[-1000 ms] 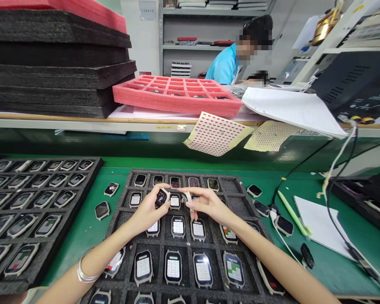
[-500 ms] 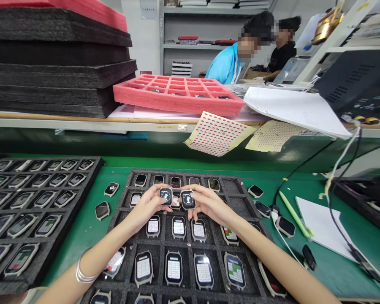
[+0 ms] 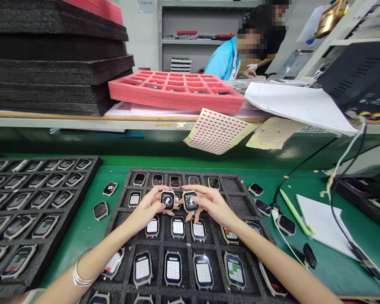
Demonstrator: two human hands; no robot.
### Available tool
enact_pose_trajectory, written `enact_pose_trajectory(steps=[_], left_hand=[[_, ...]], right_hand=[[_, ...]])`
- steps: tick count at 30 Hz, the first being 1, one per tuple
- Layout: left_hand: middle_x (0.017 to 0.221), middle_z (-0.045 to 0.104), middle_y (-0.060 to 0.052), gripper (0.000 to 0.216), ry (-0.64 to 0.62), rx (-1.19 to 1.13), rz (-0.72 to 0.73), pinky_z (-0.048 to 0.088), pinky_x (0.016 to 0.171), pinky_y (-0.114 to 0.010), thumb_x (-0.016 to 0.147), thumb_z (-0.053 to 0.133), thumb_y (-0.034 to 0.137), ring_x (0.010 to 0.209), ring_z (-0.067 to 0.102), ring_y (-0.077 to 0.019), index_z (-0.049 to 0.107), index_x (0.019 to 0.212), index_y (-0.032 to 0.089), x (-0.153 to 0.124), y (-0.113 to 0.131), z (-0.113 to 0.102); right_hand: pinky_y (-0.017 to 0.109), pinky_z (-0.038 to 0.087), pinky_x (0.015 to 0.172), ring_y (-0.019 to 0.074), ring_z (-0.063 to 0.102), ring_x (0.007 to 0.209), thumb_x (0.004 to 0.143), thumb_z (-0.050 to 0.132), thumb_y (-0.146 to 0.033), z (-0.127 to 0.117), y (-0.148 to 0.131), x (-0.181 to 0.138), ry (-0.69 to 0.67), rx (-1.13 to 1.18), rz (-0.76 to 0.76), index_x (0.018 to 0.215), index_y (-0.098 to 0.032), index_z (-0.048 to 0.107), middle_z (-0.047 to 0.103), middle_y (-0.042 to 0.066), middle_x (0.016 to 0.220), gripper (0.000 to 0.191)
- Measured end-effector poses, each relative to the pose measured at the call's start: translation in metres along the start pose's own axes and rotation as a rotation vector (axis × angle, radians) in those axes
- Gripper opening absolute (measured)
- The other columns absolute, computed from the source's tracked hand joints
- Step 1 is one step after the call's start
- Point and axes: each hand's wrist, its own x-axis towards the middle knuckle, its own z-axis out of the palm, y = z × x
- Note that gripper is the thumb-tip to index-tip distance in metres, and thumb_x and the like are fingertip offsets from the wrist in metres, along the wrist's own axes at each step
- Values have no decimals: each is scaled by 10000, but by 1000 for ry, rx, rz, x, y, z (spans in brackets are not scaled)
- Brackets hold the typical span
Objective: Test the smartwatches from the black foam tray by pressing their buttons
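Black foam tray [image 3: 43, 157] at the left of the frame carries rows of watch bodies, screens up. Loose watch bodies [image 3: 100, 210] sit just beside it on the green bench [image 3: 79, 249].

Lower centre, a second black foam tray [image 3: 229, 185] holds further rows of watch bodies, many showing a grid pattern on screen. Left-hand grip [image 3: 148, 207], a metal bangle [image 3: 81, 276] at its wrist, is closed, thumb and fingers pinching a watch body [image 3: 167, 200] by the case edges. Right-hand grip [image 3: 213, 204] is closed the same way on a second watch body [image 3: 190, 201]. Both units appear held just above the second row of the central tray, near the upper middle, screens lit and facing up, close together but not touching.

Assessed handling: contact should stay on the case edges, clear of the glass, with both units level and apart so that they do not knock each other or the units below.

Right of the central tray, more loose watch bodies [image 3: 285, 225] lie near a pale green pen [image 3: 294, 211] and a white paper sheet [image 3: 324, 223].
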Motion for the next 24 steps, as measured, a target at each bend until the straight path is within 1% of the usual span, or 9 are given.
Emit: enact_pose_trajectory(steps=[8,11,13,15,18,19,21,23,24], left_hand=[[958,641,-51,360,1,18,7,545,761,-357,746,517,107,899,633,-212,502,1096,187,-1,-1,0],[960,643,-50,357,-6,23,16,550,754,-347,747,516,101,888,635,-204,496,1094,183,-1,-1,0],[963,645,-53,363,-7,28,21,553,747,-346,752,515,101,894,636,-210,486,1105,182,0,0,0],[979,646,-58,386,0,39,25,554,742,-347,758,519,104,904,636,-217,473,1133,186,0,1,0],[1020,640,-70,400,1,66,31,549,759,-350,774,526,114,915,632,-217,469,1163,185,0,5,1],[1030,638,-74,387,-3,74,33,547,768,-350,784,529,123,918,630,-215,474,1162,182,0,6,1],[1025,638,-80,353,-10,81,36,546,774,-350,809,541,152,917,628,-211,480,1156,175,-1,8,2],[988,644,-81,332,-6,80,39,550,758,-344,828,564,195,905,631,-210,483,1149,169,-1,9,3],[962,647,-79,330,-2,79,38,554,741,-339,830,579,218,891,635,-210,487,1143,167,-1,9,3]], right_hand=[[249,560,437,227,697,606,852,630,-331,1,0,-1,16,-36,-9,1247,-130,505,668,135,960,460],[228,548,419,212,692,575,835,663,-326,1,1,-2,37,-88,-17,1217,-126,516,667,119,925,455],[219,543,423,204,690,574,830,675,-321,1,1,-2,28,-108,-9,1205,-125,515,668,108,898,453],[225,554,462,208,695,633,815,697,-303,1,0,-1,-19,-104,-5,1243,-140,478,664,110,935,508],[266,581,567,225,695,755,772,743,-250,-2,-6,-3,-106,-139,11,1341,-191,369,635,115,1054,684],[285,585,595,230,692,774,771,744,-245,-4,-10,-5,-124,-167,26,1366,-204,334,632,111,1062,724],[322,586,634,235,689,778,797,717,-266,-14,-20,-11,-137,-261,76,1393,-206,299,654,92,995,731],[343,577,651,228,678,747,812,696,-310,-32,-31,-19,-99,-424,105,1385,-192,330,668,63,881,690],[347,568,656,220,666,724,803,701,-335,-43,-37,-24,-58,-540,97,1359,-189,378,665,55,858,659]])
